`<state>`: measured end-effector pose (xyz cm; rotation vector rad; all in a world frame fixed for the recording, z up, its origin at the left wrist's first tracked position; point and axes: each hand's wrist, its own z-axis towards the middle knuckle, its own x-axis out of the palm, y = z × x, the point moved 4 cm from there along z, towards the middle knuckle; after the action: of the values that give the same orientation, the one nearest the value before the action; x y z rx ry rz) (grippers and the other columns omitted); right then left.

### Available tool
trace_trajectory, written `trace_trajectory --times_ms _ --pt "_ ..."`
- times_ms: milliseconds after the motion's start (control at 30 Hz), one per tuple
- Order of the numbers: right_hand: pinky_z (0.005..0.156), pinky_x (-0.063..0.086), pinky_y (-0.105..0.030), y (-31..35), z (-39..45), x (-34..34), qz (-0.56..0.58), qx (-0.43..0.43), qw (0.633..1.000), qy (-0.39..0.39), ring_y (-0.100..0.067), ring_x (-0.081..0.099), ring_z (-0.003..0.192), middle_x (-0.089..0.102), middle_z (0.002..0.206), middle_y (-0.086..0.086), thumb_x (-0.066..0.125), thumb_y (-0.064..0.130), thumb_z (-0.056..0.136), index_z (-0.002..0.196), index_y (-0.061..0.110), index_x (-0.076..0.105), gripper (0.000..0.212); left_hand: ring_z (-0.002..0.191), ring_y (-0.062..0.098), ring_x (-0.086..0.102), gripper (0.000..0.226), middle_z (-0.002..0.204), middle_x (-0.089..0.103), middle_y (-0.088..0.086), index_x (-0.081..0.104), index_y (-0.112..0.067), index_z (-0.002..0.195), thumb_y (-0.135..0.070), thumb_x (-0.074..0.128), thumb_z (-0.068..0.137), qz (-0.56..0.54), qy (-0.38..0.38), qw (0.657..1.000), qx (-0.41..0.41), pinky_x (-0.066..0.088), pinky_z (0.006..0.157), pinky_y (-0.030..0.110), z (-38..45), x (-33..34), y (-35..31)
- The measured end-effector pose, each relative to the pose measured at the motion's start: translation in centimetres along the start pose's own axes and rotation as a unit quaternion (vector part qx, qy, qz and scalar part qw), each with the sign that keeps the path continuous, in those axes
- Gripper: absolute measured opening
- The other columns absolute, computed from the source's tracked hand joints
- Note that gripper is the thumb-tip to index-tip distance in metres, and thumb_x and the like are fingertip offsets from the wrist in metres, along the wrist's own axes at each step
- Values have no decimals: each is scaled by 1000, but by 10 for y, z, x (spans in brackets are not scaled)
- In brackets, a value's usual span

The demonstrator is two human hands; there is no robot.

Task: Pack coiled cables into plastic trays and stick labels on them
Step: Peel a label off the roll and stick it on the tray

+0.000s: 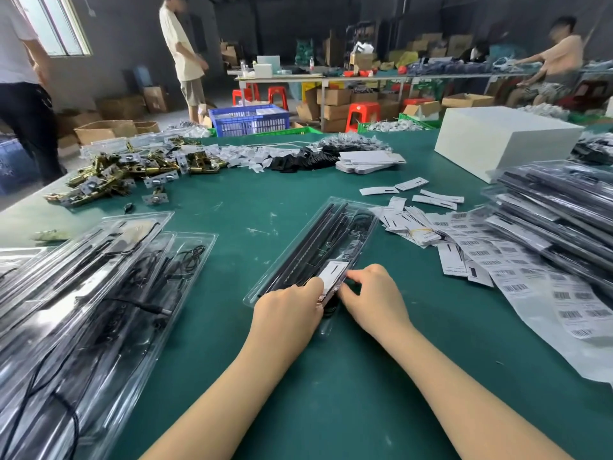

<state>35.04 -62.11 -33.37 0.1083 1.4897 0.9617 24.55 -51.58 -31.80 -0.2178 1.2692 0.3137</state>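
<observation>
A long clear plastic tray lies slanted on the green table, holding black rods and a coiled black cable at its far end. At its near end lies a white label card. My left hand pinches the card's left edge with curled fingers. From the right, my right hand pinches the card's other edge, its fingers curled over the tray's near end. A dark coil under both hands is mostly hidden.
Packed clear trays pile at the left, another stack at the right. Loose white labels and barcode sheets lie right of the tray. Brass hardware, black parts and a white box sit farther back. People stand beyond.
</observation>
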Motion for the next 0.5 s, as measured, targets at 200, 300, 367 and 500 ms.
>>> trace_trajectory --times_ms 200,300,367,500 --pt "80 42 -30 -10 -3 -11 148 57 985 -69 -22 57 95 65 105 -7 50 30 95 117 13 67 32 84 28 62 19 90 64 0 51 -22 109 -28 41 94 -7 5 1000 1 32 61 27 0 -2 -1" --pt "104 38 -32 -4 -10 -7 84 -11 996 -31 -20 49 123 52 140 1 54 43 94 138 21 53 49 59 28 62 12 65 63 2 64 -17 90 -23 66 79 -17 -28 999 32 33 52 22 -2 -13 -4" --pt "108 31 -32 -3 -9 -2 19 -39 999 -3 -25 40 131 40 152 5 49 44 97 139 25 53 47 42 23 56 21 50 56 0 65 -19 71 -27 82 63 3 -46 997 61 29 43 20 -1 -18 -5" --pt "107 31 -32 -8 -6 1 -20 -44 998 31 -26 37 127 33 156 5 45 43 98 142 29 49 46 94 20 63 43 102 66 -4 54 -28 115 -62 41 91 22 39 996 73 41 67 26 5 -4 5"
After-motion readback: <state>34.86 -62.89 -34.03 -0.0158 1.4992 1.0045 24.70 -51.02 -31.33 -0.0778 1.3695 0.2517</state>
